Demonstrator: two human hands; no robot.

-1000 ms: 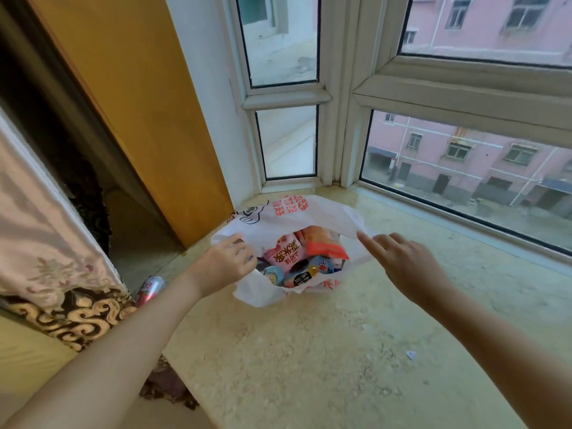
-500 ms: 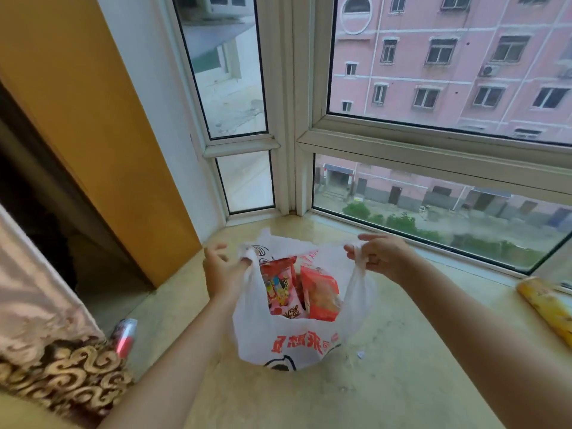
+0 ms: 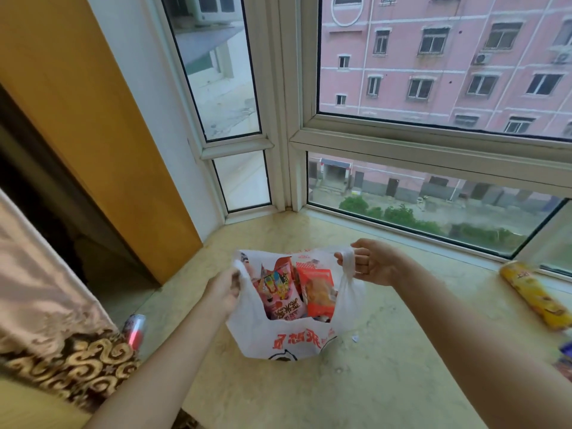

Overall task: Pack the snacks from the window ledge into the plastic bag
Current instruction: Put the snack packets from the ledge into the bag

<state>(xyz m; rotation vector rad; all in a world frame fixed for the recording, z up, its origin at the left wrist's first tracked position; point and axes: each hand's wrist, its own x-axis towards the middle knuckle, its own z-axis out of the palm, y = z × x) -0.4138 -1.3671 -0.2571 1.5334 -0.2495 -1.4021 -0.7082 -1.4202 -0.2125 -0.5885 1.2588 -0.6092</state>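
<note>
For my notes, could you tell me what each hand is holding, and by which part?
Both hold the white plastic bag by its handle loops: the left hand grips the left loop, the right hand grips the right loop.

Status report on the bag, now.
Left hand and right hand each grip a handle of the plastic bag, mouth held open. Pink snack packet and orange packet inside. Yellow snack tube unpacked on the ledge.

Plastic bag point(image 3: 288, 342) upright mid-ledge point(image 3: 387, 382), before the window corner. Inside, two snack packets point(image 3: 280, 289) side by side. Left hand point(image 3: 224, 291) at left handle, right hand point(image 3: 373, 261) at right. Wrapped snack point(image 3: 534, 294) far right on ledge; can point(image 3: 134, 331) left, beside curtain point(image 3: 46, 305).
</note>
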